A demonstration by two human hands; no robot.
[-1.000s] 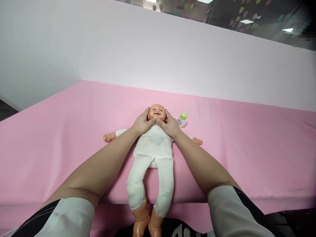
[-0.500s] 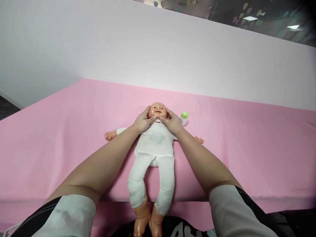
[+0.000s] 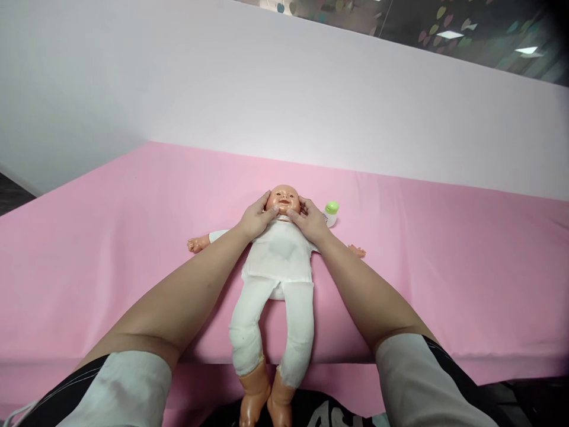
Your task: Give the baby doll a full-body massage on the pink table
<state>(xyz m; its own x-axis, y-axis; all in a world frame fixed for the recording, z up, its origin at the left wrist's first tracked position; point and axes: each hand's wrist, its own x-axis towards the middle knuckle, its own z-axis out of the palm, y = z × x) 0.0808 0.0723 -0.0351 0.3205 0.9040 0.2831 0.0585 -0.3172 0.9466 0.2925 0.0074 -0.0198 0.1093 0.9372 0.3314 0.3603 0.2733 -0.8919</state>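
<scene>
A baby doll (image 3: 280, 252) with a hard plastic head and a white cloth body lies on its back on the pink-covered table (image 3: 146, 201). My left hand (image 3: 258, 218) cups one side of the doll's head, its thumb at the chin. On the opposite side, my right hand (image 3: 312, 222) holds the head the same way, with the thumb near the jaw. The doll's arms stretch out sideways, partly hidden under my forearms. Its legs point toward me, and the feet hang past the table's near edge.
A small clear bottle with a green cap (image 3: 331, 213) stands just beyond my right hand. A white wall (image 3: 275, 89) borders the table's far side. Above it, a dark glass panel (image 3: 444, 35) carries colourful heart and leaf shapes.
</scene>
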